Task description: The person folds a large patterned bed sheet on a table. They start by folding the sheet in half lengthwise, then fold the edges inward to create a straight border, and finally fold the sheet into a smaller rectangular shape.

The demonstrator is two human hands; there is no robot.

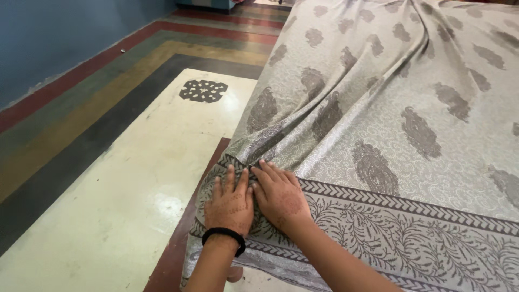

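Note:
A large grey bedsheet (pixel 389 108) with dark paisley shapes and a leaf-patterned border lies spread over a bed. My left hand (pixel 230 203) rests flat on the sheet's near left corner, fingers together, a black band on its wrist. My right hand (pixel 281 194) lies flat beside it, touching it, fingers pointing to the upper left. Both palms press on the border of the cloth. Neither hand grips anything. Folds of the sheet run up from the corner toward the far end.
The dark red edge of the bed frame (pixel 178 243) shows under the sheet's corner. To the left is a cream floor (pixel 135 178) with a black ornament (pixel 204 91), then coloured floor stripes (pixel 81 108) and a blue wall (pixel 54 38).

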